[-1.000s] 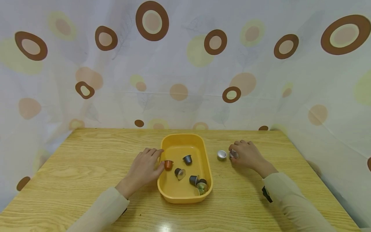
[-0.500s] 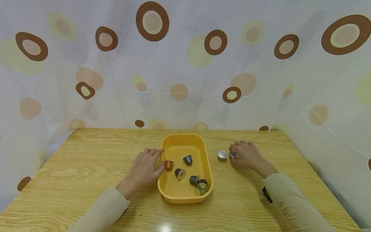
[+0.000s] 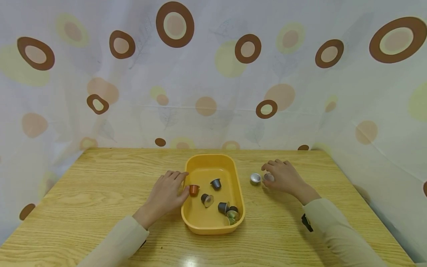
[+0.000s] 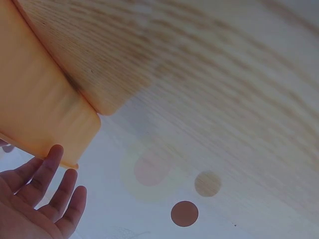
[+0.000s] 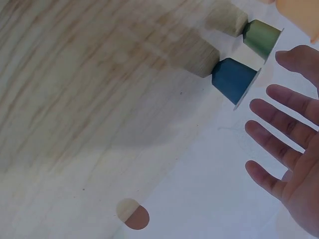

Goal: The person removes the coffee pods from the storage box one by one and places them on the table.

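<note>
My left hand (image 3: pixel 166 194) rests at the left rim of a yellow tray (image 3: pixel 213 230), its fingertips touching the edge. In the left wrist view those fingers (image 4: pixel 46 177) lie relaxed against the tray's side (image 4: pixel 42 84). Right of the tray, my right hand (image 3: pixel 283 178) hovers over a blue coffee capsule (image 5: pixel 233 82), thumb and fingers spread apart from it. The capsule stands on its narrow end, silver foil (image 3: pixel 268 177) up, partly covered by the hand. Just left of it stands a green coffee capsule (image 5: pixel 260 38), also foil up.
Inside the tray lie several capsules: an orange one (image 3: pixel 194 190) near my left thumb, a dark blue-grey one (image 3: pixel 216 184), a dark one (image 3: pixel 207 200) on its side, and a cluster (image 3: pixel 230 214) at the front right corner. A patterned curtain (image 3: pixel 207 85) hangs behind the wooden table (image 3: pixel 126 174).
My right thumb and fingers have spread and lifted slightly off the blue capsule they were pinching, leaving it standing on the table. The left hand and tray have not moved.
</note>
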Available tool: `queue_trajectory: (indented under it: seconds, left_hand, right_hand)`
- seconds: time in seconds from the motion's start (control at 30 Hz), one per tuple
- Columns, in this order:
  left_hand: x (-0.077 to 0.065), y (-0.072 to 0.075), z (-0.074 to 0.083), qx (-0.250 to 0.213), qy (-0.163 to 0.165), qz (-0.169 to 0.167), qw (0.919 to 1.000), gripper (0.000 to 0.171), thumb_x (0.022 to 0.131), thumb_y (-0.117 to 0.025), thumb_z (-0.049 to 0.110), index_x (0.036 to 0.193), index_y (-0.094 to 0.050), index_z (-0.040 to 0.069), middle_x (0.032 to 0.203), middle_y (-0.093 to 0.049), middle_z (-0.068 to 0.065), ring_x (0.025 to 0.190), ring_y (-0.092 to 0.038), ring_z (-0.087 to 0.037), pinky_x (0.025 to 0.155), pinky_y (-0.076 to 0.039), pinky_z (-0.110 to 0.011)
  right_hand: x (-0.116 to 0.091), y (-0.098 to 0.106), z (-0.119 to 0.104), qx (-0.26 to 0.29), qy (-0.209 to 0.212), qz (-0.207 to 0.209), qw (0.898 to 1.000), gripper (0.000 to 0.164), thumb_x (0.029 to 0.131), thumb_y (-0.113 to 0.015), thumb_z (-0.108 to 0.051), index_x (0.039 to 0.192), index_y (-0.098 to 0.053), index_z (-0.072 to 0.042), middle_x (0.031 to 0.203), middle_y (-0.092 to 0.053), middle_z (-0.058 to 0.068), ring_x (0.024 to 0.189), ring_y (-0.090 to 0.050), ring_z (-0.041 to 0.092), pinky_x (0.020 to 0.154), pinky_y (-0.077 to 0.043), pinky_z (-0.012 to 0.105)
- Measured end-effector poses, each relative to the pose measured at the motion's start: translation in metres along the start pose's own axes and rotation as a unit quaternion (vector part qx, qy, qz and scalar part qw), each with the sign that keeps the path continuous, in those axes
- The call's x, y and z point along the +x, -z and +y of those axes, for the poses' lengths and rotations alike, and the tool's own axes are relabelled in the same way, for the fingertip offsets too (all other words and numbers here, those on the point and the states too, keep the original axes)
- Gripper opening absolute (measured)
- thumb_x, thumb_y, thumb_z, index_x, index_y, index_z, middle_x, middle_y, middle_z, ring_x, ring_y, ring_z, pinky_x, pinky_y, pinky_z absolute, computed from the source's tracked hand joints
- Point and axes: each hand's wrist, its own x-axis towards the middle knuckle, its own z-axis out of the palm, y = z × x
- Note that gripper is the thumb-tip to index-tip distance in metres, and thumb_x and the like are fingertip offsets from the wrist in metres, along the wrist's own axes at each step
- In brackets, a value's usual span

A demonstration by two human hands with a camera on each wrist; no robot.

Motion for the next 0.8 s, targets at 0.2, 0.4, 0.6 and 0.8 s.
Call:
queue_trajectory:
  seconds: [0.2,0.4,0.6,0.8]
  left_hand:
    - [0.000,0.000,0.000,-0.001,-0.003,0.005,1.0000,0.039,0.086,-0.053,0.031,0.118,-0.058,0.010,0.104,-0.064,-0.004,0.099,-0.057,-0.023,0.083,-0.048,-0.039]
    - [0.000,-0.001,0.000,-0.001,-0.002,0.005,1.0000,0.039,0.086,-0.053,0.031,0.118,-0.058,0.010,0.104,-0.064,-0.003,0.099,-0.056,-0.022,0.083,-0.048,-0.039]
    - [0.000,-0.001,-0.001,-0.005,-0.001,0.005,1.0000,0.038,0.085,-0.054,0.030,0.118,-0.059,0.010,0.104,-0.064,-0.003,0.099,-0.056,-0.022,0.083,-0.048,-0.038]
    - [0.000,-0.001,-0.001,-0.010,0.001,0.004,0.9999,0.038,0.086,-0.054,0.031,0.118,-0.058,0.010,0.104,-0.064,-0.003,0.098,-0.056,-0.022,0.083,-0.048,-0.039]
  right_hand:
    - [0.004,0.006,-0.009,0.002,0.002,0.006,1.000,0.031,0.081,-0.064,-0.030,0.104,-0.064,-0.010,0.104,-0.064,0.007,0.095,-0.056,0.029,0.079,-0.043,0.051]
    - [0.009,0.006,-0.016,0.002,0.013,0.016,1.000,0.032,0.081,-0.064,-0.032,0.105,-0.064,-0.010,0.103,-0.064,0.005,0.095,-0.056,0.027,0.082,-0.043,0.050]
    - [0.013,0.007,-0.026,-0.014,0.046,0.038,0.998,0.030,0.082,-0.063,-0.032,0.104,-0.064,-0.011,0.101,-0.064,0.004,0.092,-0.057,0.025,0.080,-0.045,0.048]
    - [0.018,0.011,-0.037,-0.021,0.066,0.060,0.996,0.028,0.081,-0.065,-0.032,0.103,-0.065,-0.013,0.102,-0.064,0.002,0.094,-0.056,0.023,0.081,-0.045,0.045]
